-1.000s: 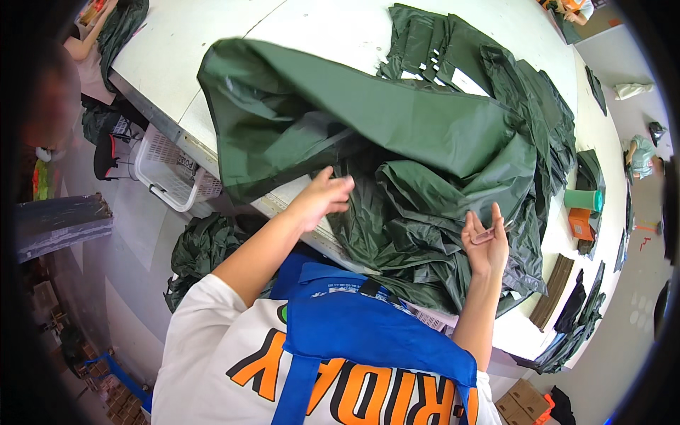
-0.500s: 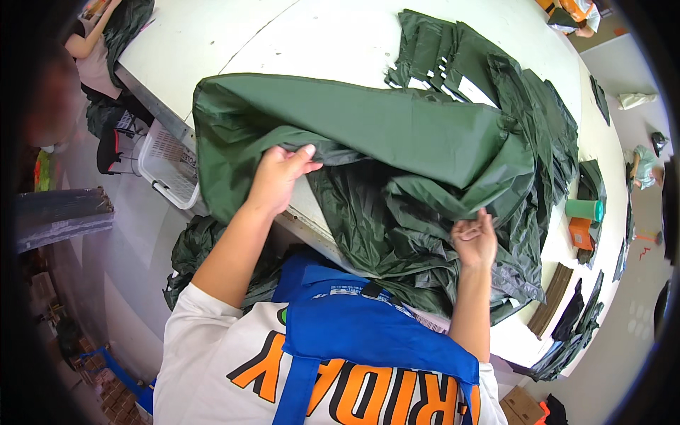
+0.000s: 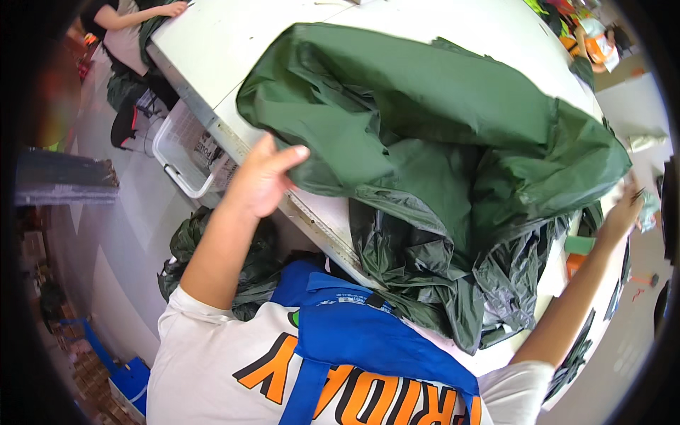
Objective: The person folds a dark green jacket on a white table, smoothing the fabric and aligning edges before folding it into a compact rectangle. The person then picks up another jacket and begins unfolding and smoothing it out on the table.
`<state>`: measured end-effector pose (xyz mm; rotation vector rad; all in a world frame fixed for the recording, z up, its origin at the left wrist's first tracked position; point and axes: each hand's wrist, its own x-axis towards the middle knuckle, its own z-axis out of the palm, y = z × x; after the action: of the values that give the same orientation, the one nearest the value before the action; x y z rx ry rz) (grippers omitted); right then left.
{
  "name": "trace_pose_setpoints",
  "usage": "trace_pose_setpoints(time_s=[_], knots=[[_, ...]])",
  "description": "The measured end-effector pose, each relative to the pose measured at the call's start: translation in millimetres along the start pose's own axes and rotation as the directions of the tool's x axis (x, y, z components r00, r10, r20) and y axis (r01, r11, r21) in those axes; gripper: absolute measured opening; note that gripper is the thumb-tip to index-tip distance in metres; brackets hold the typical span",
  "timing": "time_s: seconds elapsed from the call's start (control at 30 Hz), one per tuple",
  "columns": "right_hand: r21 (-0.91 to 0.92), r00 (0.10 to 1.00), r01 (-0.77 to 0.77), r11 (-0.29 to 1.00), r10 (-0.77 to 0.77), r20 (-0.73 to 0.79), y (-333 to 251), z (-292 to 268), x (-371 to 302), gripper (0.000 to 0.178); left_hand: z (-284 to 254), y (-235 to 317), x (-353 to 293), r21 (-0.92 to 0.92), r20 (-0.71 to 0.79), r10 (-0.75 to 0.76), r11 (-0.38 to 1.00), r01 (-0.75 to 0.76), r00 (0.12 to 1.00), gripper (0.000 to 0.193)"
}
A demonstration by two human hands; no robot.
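A large piece of dark green, smooth waterproof fabric (image 3: pixel 453 81) billows above the table in a wide arch, its folds hanging toward me. My left hand (image 3: pixel 263 180) is at its near left edge, thumb stretched out over the cloth and apart from the fingers, some of which are hidden. Beyond the fabric's right corner, my right hand (image 3: pixel 622 212) reaches far out; its fingers are smeared, so a grip on the cloth cannot be made out. Below the arch, crumpled darker, shinier green material (image 3: pixel 400 248) lies along the table's near edge.
The white table (image 3: pixel 212 42) has a metal edge (image 3: pixel 312 227) on my left. A white plastic basket (image 3: pixel 188 159) stands beside it, with more green fabric (image 3: pixel 205 251) heaped below. A green cylinder (image 3: pixel 579 245) is at the right. Another person's hand (image 3: pixel 172 9) shows at the far left.
The green fabric has been spread wider and lifted, moving away and to the right. My right hand has swung far out to the right; my left hand has shifted slightly left and down.
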<state>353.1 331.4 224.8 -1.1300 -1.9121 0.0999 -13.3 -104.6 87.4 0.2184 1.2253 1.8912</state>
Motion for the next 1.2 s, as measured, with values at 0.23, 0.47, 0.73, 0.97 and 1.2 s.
trace_pose_setpoints(time_s=[0.23, 0.47, 0.73, 0.97, 1.2], knots=[[0.494, 0.487, -0.116, 0.862, -0.384, 0.784, -184.0, 102.5, -300.0, 0.056, 10.5, -87.4, -31.5, -0.385, 0.318, -0.44, 0.75, 0.539, 0.84, 0.02], [0.526, 0.63, -0.217, 0.822, -0.294, 0.719, -164.8, 99.2, -328.3, 0.033, -15.5, -82.6, -34.7, -0.499, 0.114, -0.348, 0.79, 0.357, 0.931, 0.017], [0.44, 0.598, -0.602, 0.666, 0.01, 0.802, -171.8, 150.6, -346.7, 0.013, -24.5, -103.5, -36.0, -0.565, 0.4, -0.328, 0.647, 0.512, 0.856, 0.035], [0.396, 0.539, -0.649, 0.65, 0.026, 0.842, -144.0, 82.0, -341.8, 0.009, -107.2, -66.7, -12.3, -0.671, -0.2, -0.068, 0.736, -0.086, 0.978, 0.023], [0.39, 0.34, -0.194, 0.9, -0.311, 0.887, -122.4, 58.0, -361.3, 0.022, -71.7, -15.9, -38.8, -0.407, 0.138, 0.168, 0.908, -0.099, 0.976, 0.072]])
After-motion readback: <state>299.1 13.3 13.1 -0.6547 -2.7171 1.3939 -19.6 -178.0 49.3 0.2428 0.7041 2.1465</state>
